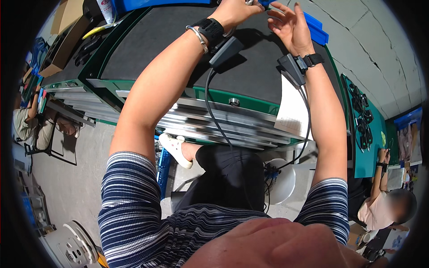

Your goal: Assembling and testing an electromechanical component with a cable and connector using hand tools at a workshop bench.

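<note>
My left hand [236, 12] is at the far edge of the dark-topped workbench [156, 42], its fingers curled together and partly cut off by the top of the picture. A small blue piece [265, 2] shows at its fingertips; its kind is hidden. Just right of it, my right hand [292, 29] is raised with fingers apart and nothing visible in it. Each wrist wears a black strap with a dark grey box: the left box [226, 51] and the right box [291, 70] both trail a cable downward.
Blue bins [316, 30] stand along the bench's far side. A white paper sheet [292, 107] hangs over the front edge above metal drawers [214, 123]. At left lies a cardboard box [62, 49]; a white bucket [282, 185] stands below. Another person [379, 210] works at right by a green table [373, 152].
</note>
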Demonstrator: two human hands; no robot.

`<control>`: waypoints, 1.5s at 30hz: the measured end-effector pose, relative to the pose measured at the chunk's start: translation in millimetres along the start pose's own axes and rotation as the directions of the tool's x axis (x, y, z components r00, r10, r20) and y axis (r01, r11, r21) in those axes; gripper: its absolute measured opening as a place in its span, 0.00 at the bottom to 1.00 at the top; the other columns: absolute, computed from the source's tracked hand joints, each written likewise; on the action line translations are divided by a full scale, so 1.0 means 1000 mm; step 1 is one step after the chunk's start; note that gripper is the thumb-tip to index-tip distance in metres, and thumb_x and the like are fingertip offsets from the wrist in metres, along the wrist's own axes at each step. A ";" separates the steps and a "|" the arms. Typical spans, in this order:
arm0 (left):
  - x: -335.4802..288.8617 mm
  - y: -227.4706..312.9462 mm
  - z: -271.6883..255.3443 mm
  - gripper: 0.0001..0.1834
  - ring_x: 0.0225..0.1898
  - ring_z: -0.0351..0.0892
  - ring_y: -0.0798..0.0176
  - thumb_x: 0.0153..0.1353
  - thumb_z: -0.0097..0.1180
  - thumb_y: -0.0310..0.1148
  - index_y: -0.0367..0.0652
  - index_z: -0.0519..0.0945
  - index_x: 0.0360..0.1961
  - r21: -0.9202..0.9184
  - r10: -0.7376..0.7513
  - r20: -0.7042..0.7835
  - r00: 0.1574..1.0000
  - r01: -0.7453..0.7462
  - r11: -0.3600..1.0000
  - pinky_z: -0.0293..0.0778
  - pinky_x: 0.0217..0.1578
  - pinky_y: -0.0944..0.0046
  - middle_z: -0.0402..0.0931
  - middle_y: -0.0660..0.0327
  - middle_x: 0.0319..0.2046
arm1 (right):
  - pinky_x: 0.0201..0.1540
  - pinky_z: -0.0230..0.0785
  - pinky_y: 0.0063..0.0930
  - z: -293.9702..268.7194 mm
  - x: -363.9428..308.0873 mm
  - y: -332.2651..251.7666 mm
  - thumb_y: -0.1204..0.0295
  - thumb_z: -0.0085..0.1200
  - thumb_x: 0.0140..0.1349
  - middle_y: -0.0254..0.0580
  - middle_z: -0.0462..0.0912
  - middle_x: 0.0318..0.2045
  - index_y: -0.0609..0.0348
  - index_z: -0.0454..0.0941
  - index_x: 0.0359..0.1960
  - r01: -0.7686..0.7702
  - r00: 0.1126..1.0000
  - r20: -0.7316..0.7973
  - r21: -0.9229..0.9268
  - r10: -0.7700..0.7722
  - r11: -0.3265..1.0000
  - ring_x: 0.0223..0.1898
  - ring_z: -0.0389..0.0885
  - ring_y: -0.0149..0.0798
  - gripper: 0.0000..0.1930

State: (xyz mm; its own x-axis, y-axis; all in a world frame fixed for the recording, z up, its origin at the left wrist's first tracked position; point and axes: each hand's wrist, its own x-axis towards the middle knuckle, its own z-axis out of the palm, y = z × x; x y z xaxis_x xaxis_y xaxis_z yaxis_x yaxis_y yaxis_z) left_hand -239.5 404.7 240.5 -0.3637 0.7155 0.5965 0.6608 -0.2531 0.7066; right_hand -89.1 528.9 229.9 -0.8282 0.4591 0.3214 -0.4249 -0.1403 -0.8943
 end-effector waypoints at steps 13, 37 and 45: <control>-0.010 0.003 -0.001 0.18 0.38 0.81 0.45 0.51 0.64 0.37 0.36 0.77 0.39 0.319 0.210 0.135 0.968 -0.243 0.916 0.76 0.39 0.54 0.79 0.43 0.33 | 0.30 0.69 0.20 0.008 -0.002 -0.002 0.53 0.46 0.68 0.33 0.81 0.30 0.56 0.77 0.37 0.022 0.992 -0.119 -0.205 -0.047 0.978 0.27 0.76 0.27 0.18; -0.013 -0.020 0.007 0.30 0.42 0.81 0.48 0.55 0.61 0.54 0.41 0.79 0.49 0.566 -0.101 0.466 0.879 -0.209 0.798 0.74 0.47 0.57 0.81 0.48 0.36 | 0.23 0.73 0.18 -0.109 0.014 -0.009 0.55 0.55 0.61 0.42 0.82 0.30 0.65 0.76 0.38 -0.280 0.840 -0.539 -0.333 0.062 0.900 0.28 0.83 0.33 0.21; -0.011 -0.005 0.007 0.18 0.38 0.82 0.47 0.54 0.63 0.40 0.38 0.80 0.41 0.355 0.072 0.183 0.980 -0.134 0.925 0.75 0.40 0.56 0.80 0.45 0.33 | 0.26 0.69 0.22 -0.068 0.021 0.011 0.55 0.52 0.65 0.33 0.77 0.20 0.53 0.77 0.29 -0.121 0.962 -0.243 0.028 0.124 0.992 0.23 0.76 0.31 0.16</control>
State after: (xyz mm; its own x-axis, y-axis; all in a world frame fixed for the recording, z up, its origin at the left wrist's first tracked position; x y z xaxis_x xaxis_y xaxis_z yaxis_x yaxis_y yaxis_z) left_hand -234.6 403.2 227.6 -0.1885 0.8027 0.5657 0.8931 -0.0994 0.4387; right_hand -86.2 596.2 205.4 -0.7605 0.6376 0.1228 -0.3316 -0.2188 -0.9177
